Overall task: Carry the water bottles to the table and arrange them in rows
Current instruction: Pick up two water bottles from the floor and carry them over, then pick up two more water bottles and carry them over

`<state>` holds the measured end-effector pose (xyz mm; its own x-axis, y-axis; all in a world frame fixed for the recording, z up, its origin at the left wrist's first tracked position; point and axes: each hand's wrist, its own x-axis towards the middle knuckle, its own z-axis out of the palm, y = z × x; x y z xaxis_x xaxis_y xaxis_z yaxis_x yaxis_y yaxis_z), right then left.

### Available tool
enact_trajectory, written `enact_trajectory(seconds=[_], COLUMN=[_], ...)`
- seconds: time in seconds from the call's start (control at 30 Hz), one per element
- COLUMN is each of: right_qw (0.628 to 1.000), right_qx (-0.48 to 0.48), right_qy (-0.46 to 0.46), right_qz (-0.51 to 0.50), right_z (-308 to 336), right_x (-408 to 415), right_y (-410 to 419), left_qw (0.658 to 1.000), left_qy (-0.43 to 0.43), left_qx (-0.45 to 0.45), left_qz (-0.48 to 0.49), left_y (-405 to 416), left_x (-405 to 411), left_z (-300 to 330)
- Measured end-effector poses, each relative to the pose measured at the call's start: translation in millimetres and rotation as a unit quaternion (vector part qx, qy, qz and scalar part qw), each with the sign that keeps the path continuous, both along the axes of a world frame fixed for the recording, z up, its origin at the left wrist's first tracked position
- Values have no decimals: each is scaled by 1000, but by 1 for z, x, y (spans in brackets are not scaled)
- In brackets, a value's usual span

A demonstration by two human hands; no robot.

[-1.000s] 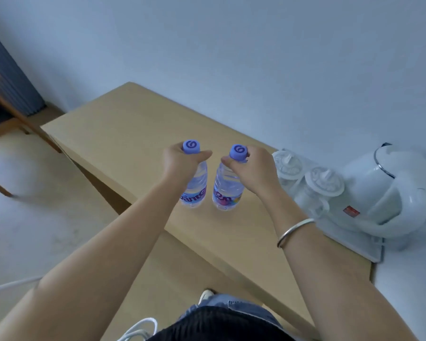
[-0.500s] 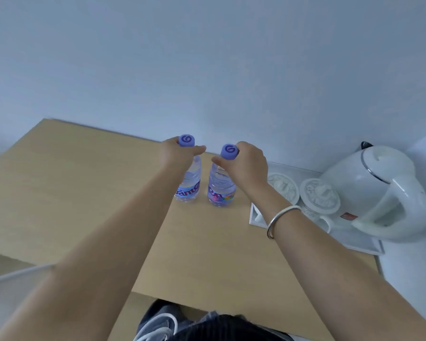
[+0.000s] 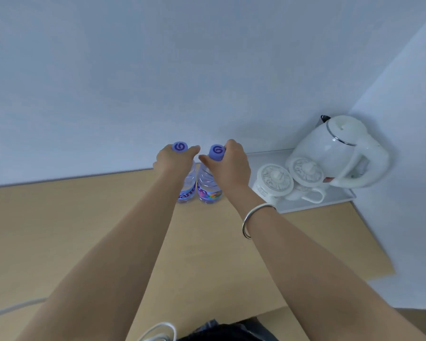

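Two clear water bottles with purple caps stand upright side by side near the back edge of the light wooden table [image 3: 89, 232], close to the wall. My left hand [image 3: 174, 161] grips the neck of the left bottle [image 3: 188, 190], just under its cap. My right hand [image 3: 228, 164] grips the neck of the right bottle [image 3: 208, 188], with a silver bangle on that wrist. The bottle bases look to be at or on the tabletop; contact cannot be told for sure. Both labels show low on the bottles.
A white tray [image 3: 330, 201] sits to the right of the bottles, in the corner. It carries a white electric kettle [image 3: 340, 151] and two lidded white cups [image 3: 276, 179]. A white cable [image 3: 12, 308] runs at the lower left. Walls bound the table at back and right.
The view has swung to face the table squarely, and both hands have carried the bottles farther back toward the wall, closer together, beside the tray.
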<state>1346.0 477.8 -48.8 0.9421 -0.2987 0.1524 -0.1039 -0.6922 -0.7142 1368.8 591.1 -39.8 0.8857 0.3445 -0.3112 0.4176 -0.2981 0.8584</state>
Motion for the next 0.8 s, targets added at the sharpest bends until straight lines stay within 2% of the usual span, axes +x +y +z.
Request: enact_trajectory(seconds=[0.17, 0.3, 0.37, 0.5, 0.53, 0.63, 0.73, 0.8], right_qw=[1000, 999, 997, 992, 991, 989, 987, 984], right_qx=[8, 43, 52, 69, 63, 37, 32, 30], right_qy=[7, 30, 56, 108, 118, 141, 145, 148], right_qz=[-24, 14, 30, 17, 12, -10, -62, -96], right_z=[3, 4, 0, -8, -10, -13, -14, -14], right_x=[-11, -28, -46, -86, -95, -131, -172, -209], right_y=[7, 1, -7, -28, -35, -65, -102, -131], left_qw=[999, 998, 991, 976, 974, 959, 932, 917], left_qy=[9, 50, 80, 132, 141, 183, 228, 224], left_qx=[11, -43, -101, -167, -176, -188, -150, -115], left_qz=[-29, 23, 26, 52, 31, -111, -237, -309], left_y=[1, -5, -9, -29, -36, -71, -109, -141], left_x=[-9, -29, -45, -78, -85, -112, -145, -172], left_z=[-4, -12, -20, -32, -34, -30, -20, -15])
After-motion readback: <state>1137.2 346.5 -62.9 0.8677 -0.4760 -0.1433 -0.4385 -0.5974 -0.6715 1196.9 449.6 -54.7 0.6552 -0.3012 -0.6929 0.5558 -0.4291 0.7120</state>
